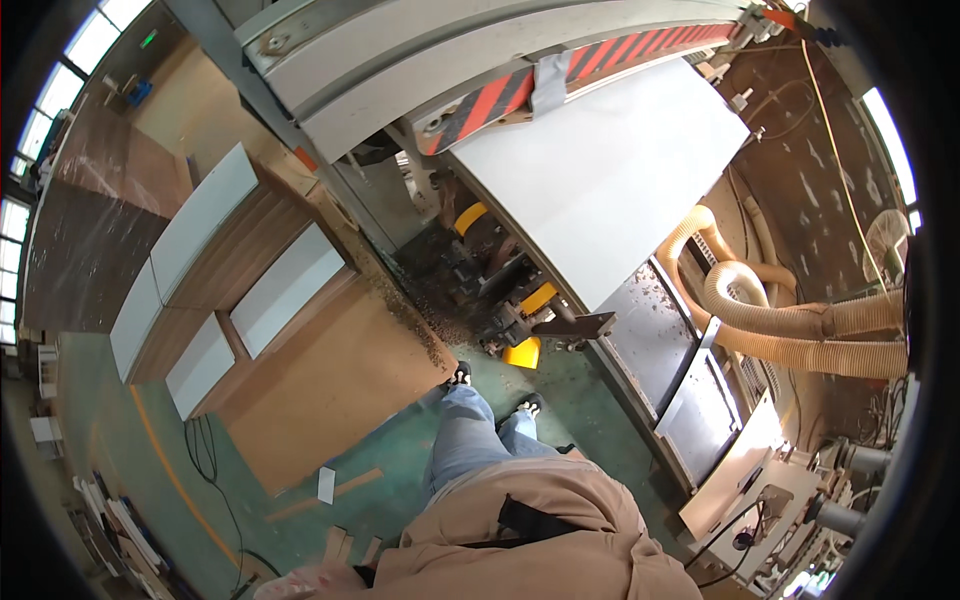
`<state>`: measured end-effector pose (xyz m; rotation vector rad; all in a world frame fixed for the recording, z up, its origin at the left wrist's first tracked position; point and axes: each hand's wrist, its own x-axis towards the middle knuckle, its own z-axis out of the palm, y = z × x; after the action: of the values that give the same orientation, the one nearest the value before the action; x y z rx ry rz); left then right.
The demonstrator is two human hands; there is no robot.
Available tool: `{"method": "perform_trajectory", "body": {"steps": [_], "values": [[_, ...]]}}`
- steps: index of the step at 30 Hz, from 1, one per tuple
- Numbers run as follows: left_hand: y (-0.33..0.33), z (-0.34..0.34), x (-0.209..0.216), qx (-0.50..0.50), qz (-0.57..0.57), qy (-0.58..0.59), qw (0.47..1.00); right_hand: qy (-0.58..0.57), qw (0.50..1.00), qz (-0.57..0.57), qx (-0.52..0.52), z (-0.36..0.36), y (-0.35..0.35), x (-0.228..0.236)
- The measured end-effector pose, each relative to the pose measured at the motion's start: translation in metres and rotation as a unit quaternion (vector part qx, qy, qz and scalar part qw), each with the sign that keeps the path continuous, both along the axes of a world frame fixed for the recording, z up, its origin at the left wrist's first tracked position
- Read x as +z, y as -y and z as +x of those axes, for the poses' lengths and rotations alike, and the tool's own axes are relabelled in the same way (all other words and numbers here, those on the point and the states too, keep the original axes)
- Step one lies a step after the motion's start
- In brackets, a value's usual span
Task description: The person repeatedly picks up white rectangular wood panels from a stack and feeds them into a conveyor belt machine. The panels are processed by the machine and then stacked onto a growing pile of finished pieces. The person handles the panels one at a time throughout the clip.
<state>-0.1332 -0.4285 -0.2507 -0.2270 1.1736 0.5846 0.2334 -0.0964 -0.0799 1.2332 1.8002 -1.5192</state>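
Note:
At the lower edge on the left, part of my left hand (308,582) shows beside my tan jacket (540,540). Its fingers are blurred and cut off by the rim, so whether it holds anything is hidden. My right hand is out of view. Ahead of me a large white panel (610,170) lies on the bed of a woodworking machine (400,85), under its grey beam. Its near edge overhangs dark clamps and yellow guards (522,352). To the right of the panel is a grey metal table (645,330) strewn with chips.
Stacks of white-topped panels (285,290) stand on a brown board (330,390) at left. Thick beige hoses (820,350) coil at right, above boards and cables (760,530). Wood offcuts (355,482) and a black cable (205,450) lie on the green floor.

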Motion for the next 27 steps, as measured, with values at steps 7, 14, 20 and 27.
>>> {"method": "perform_trajectory", "body": {"steps": [7,14,20,27], "values": [[-0.01,-0.01,-0.028,-0.057,0.039,-0.079,0.994,-0.014,0.99,-0.086,0.115,-0.056,0.001,-0.03],[-0.014,-0.017,-0.08,-0.031,0.24,-0.196,0.95,-0.002,0.991,-0.098,0.094,-0.034,0.003,-0.023],[-0.062,-0.048,-0.084,0.025,0.053,-0.081,0.995,0.04,0.985,0.044,-0.16,0.056,-0.039,0.039],[-0.119,-0.273,0.018,0.092,0.192,-0.305,0.928,-0.014,0.944,0.238,-0.229,-0.024,-0.163,0.111]]}}
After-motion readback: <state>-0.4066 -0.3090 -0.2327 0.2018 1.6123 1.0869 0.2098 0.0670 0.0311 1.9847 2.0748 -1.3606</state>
